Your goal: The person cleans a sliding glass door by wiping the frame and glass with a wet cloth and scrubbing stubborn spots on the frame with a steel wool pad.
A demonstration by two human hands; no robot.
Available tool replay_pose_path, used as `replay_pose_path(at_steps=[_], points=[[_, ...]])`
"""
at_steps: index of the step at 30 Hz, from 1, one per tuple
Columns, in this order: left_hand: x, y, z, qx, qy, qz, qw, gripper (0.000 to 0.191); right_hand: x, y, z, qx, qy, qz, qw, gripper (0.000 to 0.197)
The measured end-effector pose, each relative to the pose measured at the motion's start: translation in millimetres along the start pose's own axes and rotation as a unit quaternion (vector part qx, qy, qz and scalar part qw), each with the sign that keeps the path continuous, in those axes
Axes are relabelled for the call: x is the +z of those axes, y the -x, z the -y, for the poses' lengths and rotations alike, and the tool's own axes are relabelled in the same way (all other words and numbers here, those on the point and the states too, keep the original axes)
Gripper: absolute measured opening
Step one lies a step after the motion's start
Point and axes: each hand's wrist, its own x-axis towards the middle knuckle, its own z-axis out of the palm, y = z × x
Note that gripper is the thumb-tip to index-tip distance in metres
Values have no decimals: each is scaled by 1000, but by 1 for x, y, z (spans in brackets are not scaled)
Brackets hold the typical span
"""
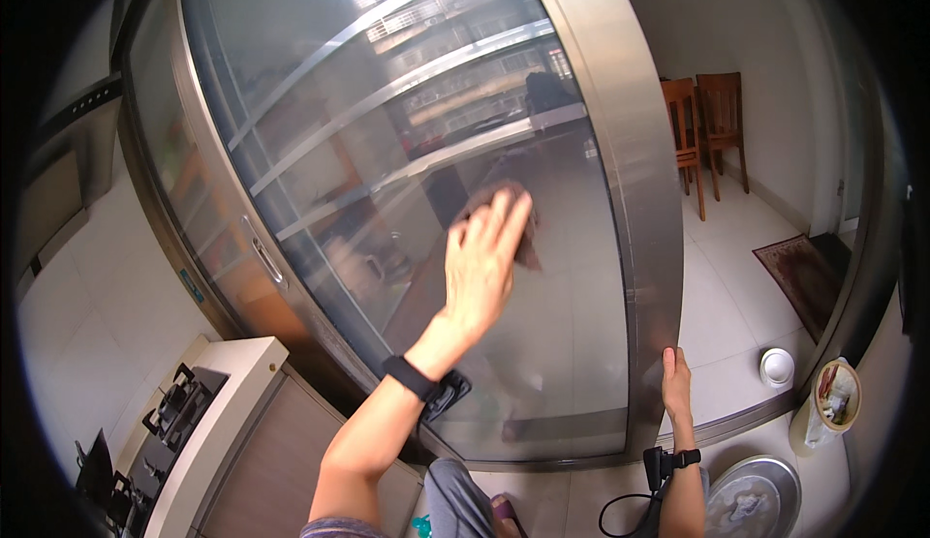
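Observation:
My left hand (483,258) presses a dark brown cloth (529,242) against the glass pane (552,320) of a sliding door, its fingers spread over the cloth. Most of the cloth is hidden under the hand. Low on the right, my right hand (676,385) grips the outer edge of the door's metal frame (650,247), the thumb side on the near face. A recessed metal handle (264,253) sits in the frame's left upright. The glass shows reflections of a window and a building.
At left are a countertop (218,385) with a gas stove (171,414), a wok and a range hood (80,138). On the right stand a waste bin (806,422) with rubbish, a metal basin (788,494) and white bowls (777,367). Wooden chairs (721,113) and a rug (795,276) lie beyond the doorway.

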Motion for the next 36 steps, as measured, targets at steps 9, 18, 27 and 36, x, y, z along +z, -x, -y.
replay_pose_path(at_steps=[9,18,27,36], points=[[-12,-95,7,66,-13,-83,994,69,5,2,4,1,17,-10,1000,58],[-3,-58,-5,91,-2,2,996,70,16,-5,-22,3,36,-33,999,61],[22,-95,-14,-49,80,-184,979,56,4,7,13,6,47,-23,999,61],[65,-57,-92,-62,222,-165,959,58,3,11,22,11,11,-29,999,62]])
